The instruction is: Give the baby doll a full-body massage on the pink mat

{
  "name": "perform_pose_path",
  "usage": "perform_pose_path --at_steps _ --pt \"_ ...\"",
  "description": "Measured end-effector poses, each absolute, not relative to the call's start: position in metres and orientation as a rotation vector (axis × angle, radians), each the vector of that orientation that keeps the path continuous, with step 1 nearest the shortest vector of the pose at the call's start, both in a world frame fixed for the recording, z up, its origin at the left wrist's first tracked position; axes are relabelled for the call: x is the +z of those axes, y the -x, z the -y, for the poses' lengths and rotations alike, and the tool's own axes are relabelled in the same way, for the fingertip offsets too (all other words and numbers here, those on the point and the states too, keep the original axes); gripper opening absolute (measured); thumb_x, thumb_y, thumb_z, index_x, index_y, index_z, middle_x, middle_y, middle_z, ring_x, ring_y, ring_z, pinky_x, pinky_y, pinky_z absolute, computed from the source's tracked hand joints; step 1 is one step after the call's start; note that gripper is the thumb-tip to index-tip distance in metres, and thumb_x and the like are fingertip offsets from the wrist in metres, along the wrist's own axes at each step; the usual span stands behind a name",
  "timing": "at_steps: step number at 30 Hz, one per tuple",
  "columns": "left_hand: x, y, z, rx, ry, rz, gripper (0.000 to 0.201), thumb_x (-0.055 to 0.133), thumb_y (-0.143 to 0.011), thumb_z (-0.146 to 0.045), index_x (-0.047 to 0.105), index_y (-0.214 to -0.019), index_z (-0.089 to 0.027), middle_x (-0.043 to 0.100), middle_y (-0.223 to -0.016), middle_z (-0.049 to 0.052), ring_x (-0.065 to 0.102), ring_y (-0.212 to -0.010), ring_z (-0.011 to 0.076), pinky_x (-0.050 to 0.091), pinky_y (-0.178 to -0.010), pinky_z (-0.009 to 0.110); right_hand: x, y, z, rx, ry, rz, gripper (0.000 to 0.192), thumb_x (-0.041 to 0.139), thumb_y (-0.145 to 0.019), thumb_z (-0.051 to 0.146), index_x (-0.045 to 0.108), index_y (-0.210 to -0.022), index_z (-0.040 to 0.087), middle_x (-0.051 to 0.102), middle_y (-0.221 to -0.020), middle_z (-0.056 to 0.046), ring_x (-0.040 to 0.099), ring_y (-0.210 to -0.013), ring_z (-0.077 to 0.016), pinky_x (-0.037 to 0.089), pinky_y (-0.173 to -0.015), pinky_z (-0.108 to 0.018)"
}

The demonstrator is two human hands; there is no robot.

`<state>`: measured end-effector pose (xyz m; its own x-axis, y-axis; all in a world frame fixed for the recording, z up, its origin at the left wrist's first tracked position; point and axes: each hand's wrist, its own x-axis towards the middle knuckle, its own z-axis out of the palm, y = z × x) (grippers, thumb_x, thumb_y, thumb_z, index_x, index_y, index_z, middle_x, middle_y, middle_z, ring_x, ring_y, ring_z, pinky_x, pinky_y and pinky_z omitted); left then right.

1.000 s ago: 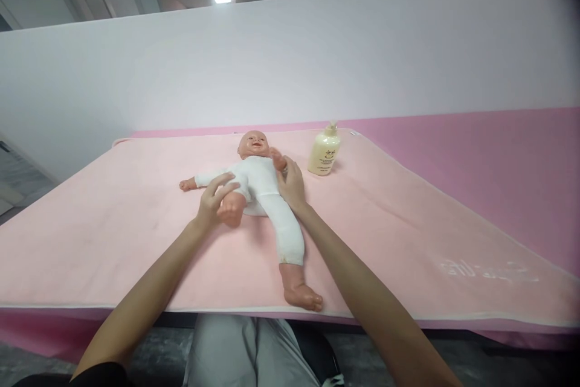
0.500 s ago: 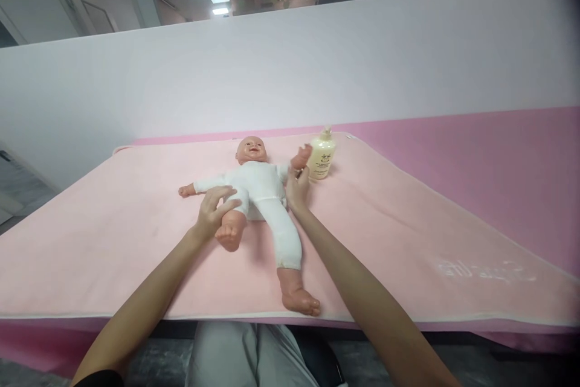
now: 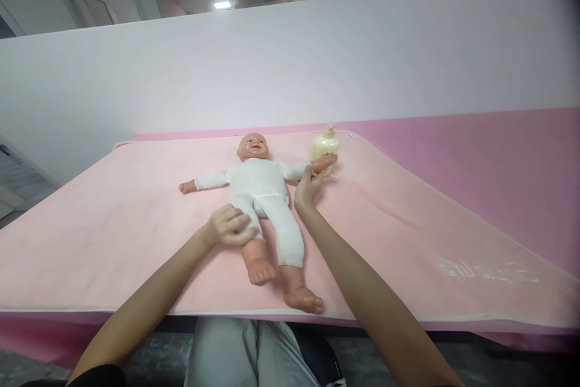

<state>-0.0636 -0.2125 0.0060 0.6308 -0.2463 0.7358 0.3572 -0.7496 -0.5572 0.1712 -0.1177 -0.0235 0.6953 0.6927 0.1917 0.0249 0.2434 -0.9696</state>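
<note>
No words can be read: the print on the bottle and the white stitching on the pink blanket, far right of the bottle, are too blurry.

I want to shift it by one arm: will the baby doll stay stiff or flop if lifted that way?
The baby doll will probably flop: its cloth-covered limbs lie splayed on the pink blanket. The right hand holds one arm out sideways, so the joints look loose. It probably won't roll, since it lies flat.

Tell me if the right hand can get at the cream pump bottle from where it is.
Probably yes: the right hand holds the doll's arm right before the cream pump bottle.
</note>
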Motion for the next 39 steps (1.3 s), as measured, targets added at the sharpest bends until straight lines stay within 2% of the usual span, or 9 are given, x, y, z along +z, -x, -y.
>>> perform_pose_path --at_steps 2,4,9,12,17,23,27,34,39 --pt "0.008 0.070 0.207 -1.231 2.109 0.348 0.023 0.063 -0.082 -0.025 0.057 -0.103 -0.031 0.064 -0.094 0.003 0.061 -0.085 0.0166 0.052 -0.070 0.032 -0.019 -0.166 0.120 0.431 1.228 0.860 0.041 0.042 -0.086 0.050 0.054 -0.110 0.018 0.066 -0.104 -0.010 0.063 -0.094 -0.0220 0.049 -0.087 -0.037" --pt "0.008 0.072 0.200 -1.299 2.185 0.692 0.032 0.059 -0.086 -0.033 0.055 -0.117 -0.028 0.060 -0.117 0.010 0.058 -0.109 0.0228 0.052 -0.087 0.041 -0.019 -0.161 0.121 0.420 1.189 1.142 0.040 0.050 -0.083 0.047 0.057 -0.112 0.021 0.066 -0.110 -0.009 0.061 -0.101 -0.0227 0.047 -0.093 -0.040" --pt "-0.001 0.069 0.189 -1.059 2.494 0.980 0.047 0.054 -0.088 -0.043 0.052 -0.130 -0.023 0.038 -0.147 0.014 0.024 -0.144 0.0332 0.035 -0.110 0.054 -0.030 -0.154 0.117 0.374 1.227 1.548 0.048 0.058 -0.078 0.036 0.056 -0.125 0.027 0.048 -0.142 -0.007 0.033 -0.138 -0.0278 0.024 -0.114 -0.053" --pt "-0.006 0.067 0.190 -1.023 2.498 0.907 0.047 0.056 -0.087 -0.040 0.053 -0.130 -0.023 0.037 -0.149 0.013 0.019 -0.145 0.0341 0.032 -0.112 0.056 -0.031 -0.154 0.118 0.405 1.195 1.504 0.048 0.057 -0.078 0.036 0.056 -0.124 0.026 0.053 -0.136 -0.008 0.039 -0.133 -0.0273 0.028 -0.112 -0.052" --pt "-0.005 0.064 0.197 -1.066 2.359 0.701 0.036 0.055 -0.087 -0.026 0.060 -0.122 -0.031 0.051 -0.138 0.008 0.031 -0.141 0.0295 0.032 -0.112 0.056 -0.022 -0.153 0.127 0.540 1.087 1.250 0.045 0.057 -0.078 0.038 0.055 -0.120 0.024 0.063 -0.121 -0.007 0.056 -0.110 -0.0225 0.043 -0.097 -0.041" --pt "-0.002 0.061 0.201 -1.136 2.353 0.525 0.032 0.051 -0.088 -0.021 0.061 -0.117 -0.028 0.056 -0.132 0.010 0.046 -0.131 0.0236 0.045 -0.105 0.049 -0.021 -0.158 0.123 0.580 1.195 0.949 0.039 0.056 -0.076 0.047 0.056 -0.104 0.020 0.065 -0.098 -0.005 0.059 -0.089 -0.0197 0.046 -0.083 -0.033" --pt "-0.003 0.064 0.201 -1.205 2.476 0.421 0.027 0.047 -0.089 -0.020 0.059 -0.114 -0.023 0.061 -0.124 0.014 0.055 -0.122 0.0217 0.052 -0.097 0.045 -0.022 -0.163 0.119 0.588 1.181 0.798 0.035 0.053 -0.077 0.043 0.054 -0.102 0.019 0.064 -0.103 -0.006 0.061 -0.095 -0.0188 0.046 -0.084 -0.030" --pt "-0.005 0.068 0.202 -1.015 2.744 -0.024 0.028 0.044 -0.091 -0.044 0.058 -0.099 -0.021 0.066 -0.116 0.017 0.058 -0.120 0.0244 0.048 -0.102 0.052 -0.022 -0.169 0.118 0.653 1.284 0.586 0.037 0.045 -0.081 0.046 0.054 -0.104 0.019 0.064 -0.115 -0.011 0.062 -0.107 -0.0223 0.049 -0.092 -0.035" --pt "-0.006 0.077 0.190 -0.903 2.661 0.110 0.037 0.045 -0.087 -0.041 0.058 -0.114 -0.020 0.064 -0.120 0.016 0.058 -0.120 0.0267 0.048 -0.103 0.049 -0.033 -0.173 0.114 0.673 1.279 0.563 0.038 0.041 -0.082 0.046 0.054 -0.102 0.017 0.064 -0.114 -0.015 0.062 -0.110 -0.0255 0.050 -0.094 -0.042"
